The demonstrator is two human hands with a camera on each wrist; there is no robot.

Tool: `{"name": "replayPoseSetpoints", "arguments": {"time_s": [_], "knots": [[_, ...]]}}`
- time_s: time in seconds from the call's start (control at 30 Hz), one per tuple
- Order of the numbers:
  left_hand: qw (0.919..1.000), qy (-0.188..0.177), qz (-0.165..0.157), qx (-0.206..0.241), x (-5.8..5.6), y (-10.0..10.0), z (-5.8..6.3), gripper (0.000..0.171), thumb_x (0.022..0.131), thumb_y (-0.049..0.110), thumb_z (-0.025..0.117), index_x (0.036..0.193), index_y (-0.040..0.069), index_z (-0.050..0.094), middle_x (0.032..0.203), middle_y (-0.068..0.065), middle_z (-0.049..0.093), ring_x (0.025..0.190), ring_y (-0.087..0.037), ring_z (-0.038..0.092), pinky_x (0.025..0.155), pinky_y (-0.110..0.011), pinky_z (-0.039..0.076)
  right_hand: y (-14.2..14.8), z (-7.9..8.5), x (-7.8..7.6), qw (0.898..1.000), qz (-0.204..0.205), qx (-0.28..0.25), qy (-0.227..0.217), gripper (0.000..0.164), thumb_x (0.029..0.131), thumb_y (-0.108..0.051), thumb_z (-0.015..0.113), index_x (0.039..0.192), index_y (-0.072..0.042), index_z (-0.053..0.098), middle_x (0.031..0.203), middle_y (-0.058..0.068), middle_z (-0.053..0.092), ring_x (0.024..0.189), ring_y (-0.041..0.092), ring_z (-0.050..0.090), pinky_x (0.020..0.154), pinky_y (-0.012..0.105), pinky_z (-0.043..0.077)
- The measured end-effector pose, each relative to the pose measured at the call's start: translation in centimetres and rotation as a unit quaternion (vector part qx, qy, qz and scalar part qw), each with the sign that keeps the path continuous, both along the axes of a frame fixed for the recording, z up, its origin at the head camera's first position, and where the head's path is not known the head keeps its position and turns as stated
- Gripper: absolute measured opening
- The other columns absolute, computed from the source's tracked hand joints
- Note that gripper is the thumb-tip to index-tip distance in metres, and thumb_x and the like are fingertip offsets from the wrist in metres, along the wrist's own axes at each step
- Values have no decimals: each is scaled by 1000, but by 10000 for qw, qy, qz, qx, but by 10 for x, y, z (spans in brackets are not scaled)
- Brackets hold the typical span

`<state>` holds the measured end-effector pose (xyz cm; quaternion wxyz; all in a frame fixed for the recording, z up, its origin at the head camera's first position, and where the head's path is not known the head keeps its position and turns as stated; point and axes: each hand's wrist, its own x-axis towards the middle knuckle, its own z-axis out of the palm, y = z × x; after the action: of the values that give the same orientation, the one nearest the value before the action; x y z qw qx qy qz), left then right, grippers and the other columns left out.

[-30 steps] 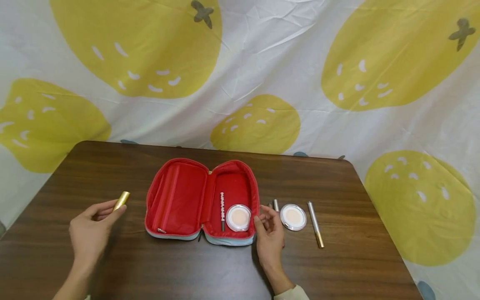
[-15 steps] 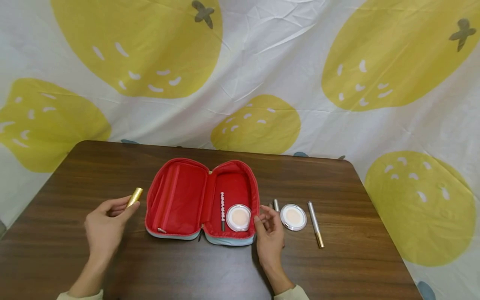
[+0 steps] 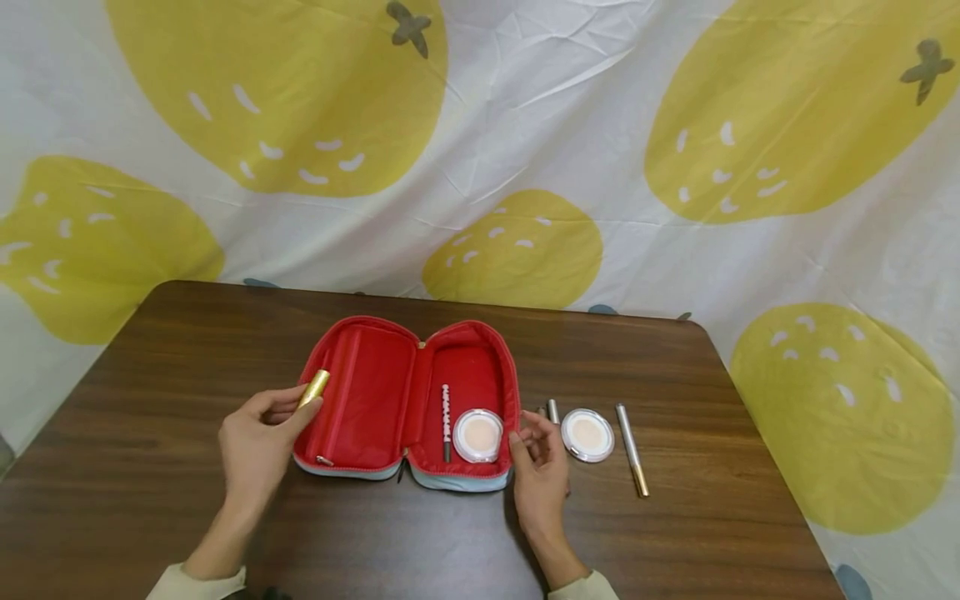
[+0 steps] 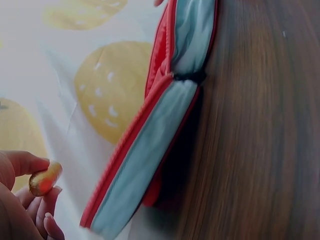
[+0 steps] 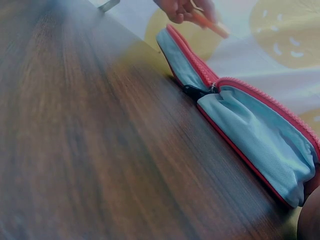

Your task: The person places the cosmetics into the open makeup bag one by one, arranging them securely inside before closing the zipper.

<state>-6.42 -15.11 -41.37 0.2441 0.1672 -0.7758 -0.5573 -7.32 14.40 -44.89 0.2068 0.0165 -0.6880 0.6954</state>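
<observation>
A red-lined cosmetic bag (image 3: 372, 408) lies unzipped and spread flat on the table, its light-blue outside showing in both wrist views. My left hand (image 3: 258, 442) pinches a gold lipstick tube (image 3: 315, 387) between thumb and fingers, held over the bag's left edge. At the opposite side, my right hand (image 3: 542, 467) grips the bag's right rim, thumb on the inner side and fingers outside. Within the right half are a round compact (image 3: 477, 435) and a slim patterned pencil (image 3: 446, 421). The right wrist view shows little of the right hand.
Right of the bag lie a second round compact (image 3: 587, 435), a silver-and-gold pen-like tube (image 3: 632, 450), and a small silver tube (image 3: 553, 411) partly hidden by my right hand. Behind the wooden table (image 3: 637, 358) hangs a lemon-print cloth (image 3: 547, 142).
My left hand has carried the gold lipstick tube rightward, from the bare table to over the bag's left edge. The right hand stays on the rim.
</observation>
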Motion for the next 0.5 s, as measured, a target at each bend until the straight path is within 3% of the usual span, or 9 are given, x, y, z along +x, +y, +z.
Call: {"name": "replayPoseSetpoints", "arguments": {"time_s": [0.5], "knots": [[9996, -194, -204, 75, -12, 29, -2, 22, 78, 15, 81, 95, 4, 75, 81, -10, 70, 65, -5, 60, 55, -16, 49, 0, 0, 0, 10000, 53, -67, 49, 32, 86, 15, 58, 117, 13, 53, 89, 30, 51, 78, 21, 53, 69, 16, 46]]}}
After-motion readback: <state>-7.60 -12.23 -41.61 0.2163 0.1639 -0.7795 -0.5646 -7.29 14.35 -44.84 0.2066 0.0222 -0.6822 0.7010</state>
